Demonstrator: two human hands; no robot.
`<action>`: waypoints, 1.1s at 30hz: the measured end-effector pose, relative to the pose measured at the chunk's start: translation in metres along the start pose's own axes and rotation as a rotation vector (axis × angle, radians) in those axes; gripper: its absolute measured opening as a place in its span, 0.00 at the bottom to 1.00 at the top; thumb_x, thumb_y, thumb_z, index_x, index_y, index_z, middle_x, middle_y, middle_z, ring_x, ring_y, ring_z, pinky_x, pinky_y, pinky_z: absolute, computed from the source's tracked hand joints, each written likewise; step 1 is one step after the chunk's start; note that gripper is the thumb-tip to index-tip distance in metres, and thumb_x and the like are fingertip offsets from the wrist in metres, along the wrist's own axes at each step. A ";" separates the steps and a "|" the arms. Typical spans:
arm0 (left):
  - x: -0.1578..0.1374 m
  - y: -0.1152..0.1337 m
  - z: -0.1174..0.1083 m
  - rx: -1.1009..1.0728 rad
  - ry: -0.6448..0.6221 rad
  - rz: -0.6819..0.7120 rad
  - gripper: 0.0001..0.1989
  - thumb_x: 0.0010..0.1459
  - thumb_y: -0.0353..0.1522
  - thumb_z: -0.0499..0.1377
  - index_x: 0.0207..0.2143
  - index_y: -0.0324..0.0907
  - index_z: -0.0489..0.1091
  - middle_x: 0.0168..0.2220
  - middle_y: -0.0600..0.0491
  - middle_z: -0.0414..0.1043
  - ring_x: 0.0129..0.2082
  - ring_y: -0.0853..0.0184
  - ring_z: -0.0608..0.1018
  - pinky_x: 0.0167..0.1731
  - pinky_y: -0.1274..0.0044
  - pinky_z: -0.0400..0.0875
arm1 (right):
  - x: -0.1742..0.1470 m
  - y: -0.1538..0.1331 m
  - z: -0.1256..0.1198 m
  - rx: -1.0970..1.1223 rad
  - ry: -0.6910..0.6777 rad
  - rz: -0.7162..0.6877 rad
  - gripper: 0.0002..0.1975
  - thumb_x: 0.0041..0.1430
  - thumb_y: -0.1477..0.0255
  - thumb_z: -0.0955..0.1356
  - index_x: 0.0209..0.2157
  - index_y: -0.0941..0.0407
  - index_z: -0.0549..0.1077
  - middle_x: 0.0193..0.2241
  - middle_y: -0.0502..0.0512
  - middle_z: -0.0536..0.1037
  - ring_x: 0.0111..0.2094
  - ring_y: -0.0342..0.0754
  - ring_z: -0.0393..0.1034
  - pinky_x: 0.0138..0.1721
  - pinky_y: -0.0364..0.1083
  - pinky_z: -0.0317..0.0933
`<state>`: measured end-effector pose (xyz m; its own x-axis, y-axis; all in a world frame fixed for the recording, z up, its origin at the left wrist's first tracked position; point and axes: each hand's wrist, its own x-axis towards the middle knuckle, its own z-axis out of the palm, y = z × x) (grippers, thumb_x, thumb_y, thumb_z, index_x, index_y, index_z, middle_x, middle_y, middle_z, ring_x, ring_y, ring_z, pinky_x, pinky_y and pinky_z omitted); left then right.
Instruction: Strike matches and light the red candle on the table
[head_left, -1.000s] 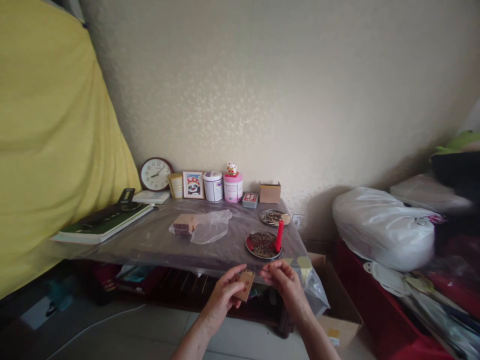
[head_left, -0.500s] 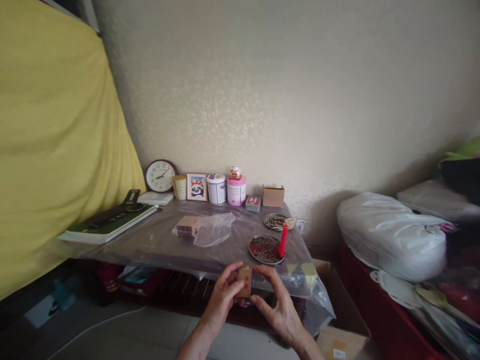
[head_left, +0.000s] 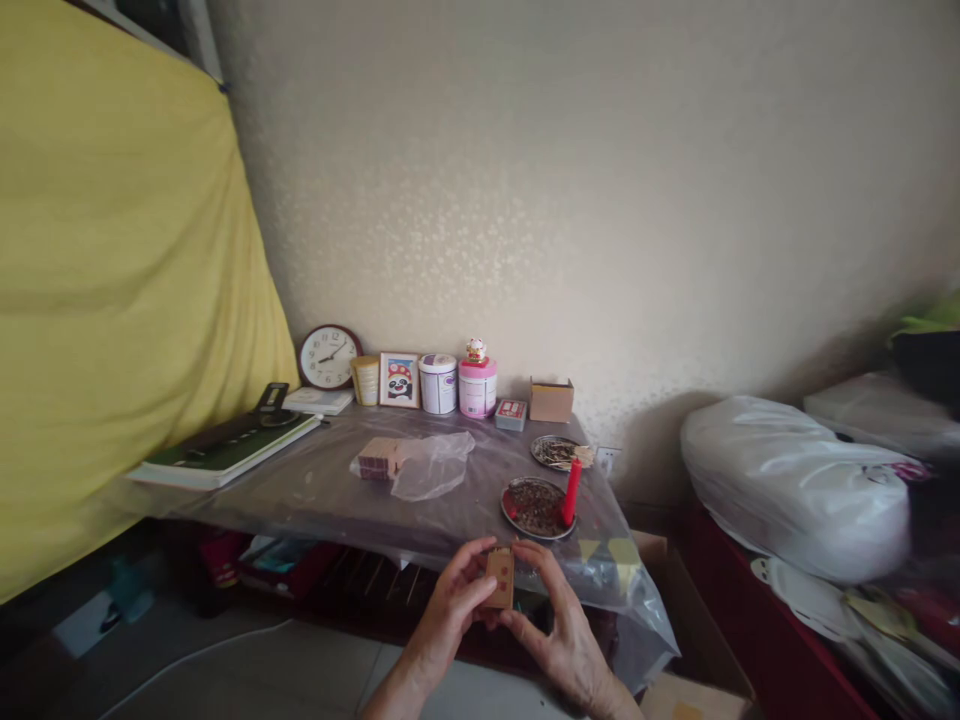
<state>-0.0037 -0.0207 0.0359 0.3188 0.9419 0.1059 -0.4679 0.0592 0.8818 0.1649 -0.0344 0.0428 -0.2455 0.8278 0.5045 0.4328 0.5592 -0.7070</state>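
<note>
Matchbox [head_left: 500,580] in left hand [head_left: 459,600]; right hand [head_left: 562,635], apart earlier, now brackets its ends.

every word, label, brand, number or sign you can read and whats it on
"12" on the round clock
"9", same clock
"6", same clock
"2", same clock
Too small or blurred: other dial markings; print on the white tin, pink tin, grey box; red marks on the matchbox

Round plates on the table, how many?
2. The nearer plate, with the red candle standing at its right side; the farther plate, behind it, holding thin sticks. No others show, though some could be hidden.
</note>
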 end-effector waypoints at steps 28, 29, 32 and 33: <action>0.001 0.006 0.004 0.104 -0.092 0.103 0.23 0.46 0.35 0.65 0.46 0.46 0.66 0.44 0.48 0.73 0.46 0.59 0.72 0.47 0.68 0.62 | 0.003 0.004 -0.009 0.086 0.027 0.124 0.20 0.54 0.62 0.67 0.49 0.52 0.67 0.48 0.55 0.72 0.52 0.54 0.65 0.53 0.49 0.59; 0.001 0.006 0.004 0.104 -0.090 0.100 0.22 0.46 0.34 0.65 0.46 0.45 0.66 0.43 0.48 0.73 0.45 0.60 0.72 0.46 0.69 0.63 | 0.003 0.003 -0.009 0.084 0.027 0.125 0.20 0.54 0.62 0.67 0.48 0.52 0.68 0.48 0.55 0.72 0.51 0.54 0.65 0.53 0.49 0.60; 0.002 0.006 0.004 0.101 -0.091 0.095 0.21 0.47 0.34 0.64 0.45 0.45 0.67 0.42 0.48 0.74 0.44 0.60 0.73 0.45 0.69 0.63 | 0.003 0.001 -0.010 0.080 0.032 0.133 0.19 0.54 0.63 0.67 0.47 0.52 0.68 0.46 0.55 0.73 0.50 0.53 0.67 0.51 0.48 0.61; 0.002 0.005 0.004 0.102 -0.094 0.094 0.21 0.47 0.35 0.64 0.45 0.45 0.67 0.42 0.48 0.74 0.44 0.60 0.73 0.45 0.69 0.63 | 0.003 0.001 -0.010 0.079 0.032 0.134 0.18 0.54 0.63 0.67 0.47 0.53 0.68 0.46 0.55 0.74 0.49 0.53 0.67 0.51 0.48 0.61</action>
<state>-0.0027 -0.0199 0.0426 0.3560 0.9061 0.2284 -0.4146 -0.0659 0.9076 0.1728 -0.0316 0.0487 -0.1614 0.8940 0.4180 0.3901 0.4468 -0.8051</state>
